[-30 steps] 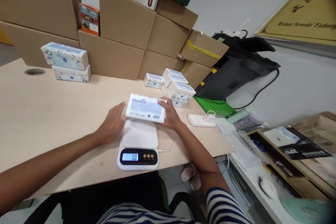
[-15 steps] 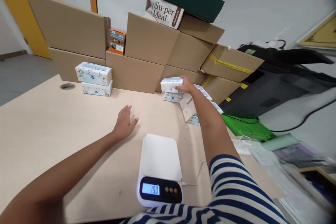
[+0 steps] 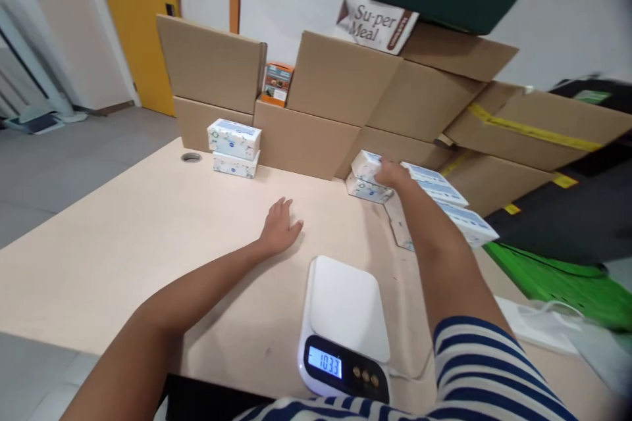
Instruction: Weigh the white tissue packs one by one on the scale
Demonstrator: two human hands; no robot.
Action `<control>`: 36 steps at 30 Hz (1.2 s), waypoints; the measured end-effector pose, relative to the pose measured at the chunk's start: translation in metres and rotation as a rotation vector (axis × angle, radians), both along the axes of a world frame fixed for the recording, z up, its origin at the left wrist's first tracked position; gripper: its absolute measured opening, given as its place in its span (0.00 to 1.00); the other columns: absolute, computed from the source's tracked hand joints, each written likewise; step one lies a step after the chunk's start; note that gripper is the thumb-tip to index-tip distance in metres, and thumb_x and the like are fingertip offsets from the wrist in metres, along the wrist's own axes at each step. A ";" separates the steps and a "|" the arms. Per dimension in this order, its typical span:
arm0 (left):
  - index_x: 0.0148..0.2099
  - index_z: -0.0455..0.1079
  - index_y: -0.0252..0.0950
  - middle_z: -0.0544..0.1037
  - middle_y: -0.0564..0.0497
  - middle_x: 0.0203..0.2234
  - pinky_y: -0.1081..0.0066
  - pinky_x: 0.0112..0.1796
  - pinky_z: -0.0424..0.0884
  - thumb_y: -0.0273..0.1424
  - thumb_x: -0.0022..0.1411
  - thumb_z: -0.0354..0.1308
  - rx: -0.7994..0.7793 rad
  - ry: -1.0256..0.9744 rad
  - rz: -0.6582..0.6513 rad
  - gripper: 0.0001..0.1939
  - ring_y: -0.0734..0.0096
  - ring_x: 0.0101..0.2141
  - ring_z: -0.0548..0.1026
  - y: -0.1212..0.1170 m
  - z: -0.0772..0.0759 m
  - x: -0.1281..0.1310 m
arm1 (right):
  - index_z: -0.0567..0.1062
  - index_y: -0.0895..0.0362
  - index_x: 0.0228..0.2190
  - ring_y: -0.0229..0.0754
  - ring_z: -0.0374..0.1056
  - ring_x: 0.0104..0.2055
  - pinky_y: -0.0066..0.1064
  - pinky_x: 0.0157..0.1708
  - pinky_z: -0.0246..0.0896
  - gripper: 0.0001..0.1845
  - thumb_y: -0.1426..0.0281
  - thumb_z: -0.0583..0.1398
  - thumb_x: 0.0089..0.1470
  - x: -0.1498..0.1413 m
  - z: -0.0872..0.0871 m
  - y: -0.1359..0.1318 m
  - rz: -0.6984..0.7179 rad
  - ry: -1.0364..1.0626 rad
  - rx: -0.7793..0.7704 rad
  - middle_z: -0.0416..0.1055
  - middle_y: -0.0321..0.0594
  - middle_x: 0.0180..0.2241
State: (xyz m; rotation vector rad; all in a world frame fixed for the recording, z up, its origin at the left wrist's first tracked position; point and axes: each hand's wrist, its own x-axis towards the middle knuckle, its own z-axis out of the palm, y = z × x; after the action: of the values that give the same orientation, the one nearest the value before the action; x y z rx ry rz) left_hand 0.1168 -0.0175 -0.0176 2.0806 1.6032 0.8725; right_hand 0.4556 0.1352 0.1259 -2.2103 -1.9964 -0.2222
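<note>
My right hand (image 3: 392, 175) reaches to the back of the table and is curled on the end of a white tissue pack (image 3: 364, 162). That pack lies on top of a second tissue pack (image 3: 368, 189), against the cardboard boxes. My left hand (image 3: 279, 227) lies flat on the beige table (image 3: 123, 237), fingers stretched out and holding nothing. A white kitchen scale (image 3: 345, 302) sits near the front edge between my arms. Its platform is bare and its lit display (image 3: 324, 363) shows digits.
A wall of cardboard boxes (image 3: 316, 138) lines the back. Two stacked tissue packs (image 3: 234, 148) sit at the back left, and more packs (image 3: 451, 200) lie to my right. A green mat (image 3: 557, 283) and a white cable (image 3: 533, 325) are at far right.
My right hand took the tissue pack from above the scale and set it on the pack at the back. My left hand let go and dropped flat onto the table. The view swung left.
</note>
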 end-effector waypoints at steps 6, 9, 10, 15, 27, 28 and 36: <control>0.79 0.57 0.28 0.53 0.30 0.82 0.44 0.79 0.51 0.41 0.78 0.55 -0.159 0.058 -0.033 0.36 0.43 0.82 0.51 -0.013 0.014 0.007 | 0.69 0.63 0.70 0.66 0.57 0.79 0.67 0.78 0.47 0.34 0.68 0.53 0.66 -0.098 0.009 -0.001 0.450 0.023 0.208 0.65 0.65 0.73; 0.79 0.57 0.30 0.52 0.31 0.82 0.45 0.79 0.51 0.41 0.78 0.54 -0.158 0.060 -0.045 0.35 0.44 0.82 0.50 -0.014 0.014 0.007 | 0.71 0.56 0.69 0.61 0.62 0.76 0.58 0.77 0.55 0.32 0.58 0.54 0.69 -0.179 0.000 0.017 0.660 0.082 0.169 0.70 0.57 0.71; 0.79 0.57 0.30 0.51 0.31 0.82 0.46 0.79 0.50 0.41 0.78 0.54 -0.157 0.054 -0.046 0.35 0.44 0.82 0.50 -0.014 0.013 0.007 | 0.69 0.56 0.70 0.60 0.63 0.76 0.57 0.77 0.57 0.34 0.55 0.56 0.69 -0.206 -0.003 0.025 0.697 0.104 0.150 0.69 0.56 0.72; 0.78 0.59 0.31 0.52 0.32 0.82 0.46 0.79 0.51 0.42 0.77 0.54 -0.180 0.011 -0.070 0.34 0.43 0.82 0.51 -0.016 0.011 0.005 | 0.60 0.56 0.73 0.68 0.55 0.80 0.64 0.78 0.52 0.48 0.51 0.66 0.59 -0.303 -0.019 0.056 0.725 0.353 0.042 0.58 0.59 0.78; 0.75 0.63 0.32 0.57 0.32 0.80 0.45 0.78 0.55 0.44 0.77 0.54 -0.171 0.001 -0.097 0.33 0.44 0.81 0.53 -0.020 0.005 0.004 | 0.56 0.47 0.42 0.57 0.68 0.58 0.57 0.61 0.69 0.39 0.51 0.73 0.39 -0.329 -0.043 0.057 0.708 0.579 0.014 0.64 0.44 0.56; 0.75 0.63 0.33 0.58 0.33 0.79 0.44 0.78 0.55 0.44 0.77 0.54 -0.173 -0.002 -0.094 0.32 0.45 0.81 0.53 -0.020 0.006 0.003 | 0.55 0.46 0.42 0.57 0.67 0.58 0.57 0.61 0.69 0.38 0.52 0.73 0.40 -0.329 -0.042 0.053 0.718 0.581 0.024 0.63 0.44 0.56; 0.75 0.63 0.34 0.59 0.34 0.80 0.49 0.79 0.55 0.41 0.77 0.56 -0.141 0.051 -0.075 0.31 0.48 0.80 0.56 -0.014 0.011 0.001 | 0.60 0.48 0.52 0.58 0.67 0.59 0.56 0.58 0.72 0.40 0.53 0.73 0.45 -0.250 -0.021 -0.005 0.854 0.435 0.231 0.62 0.46 0.58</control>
State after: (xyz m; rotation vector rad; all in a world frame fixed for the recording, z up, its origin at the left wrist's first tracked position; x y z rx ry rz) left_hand 0.1182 -0.0320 -0.0063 2.0648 1.5535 0.6674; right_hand 0.2058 0.1302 0.1054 -1.0094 -2.2744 0.1217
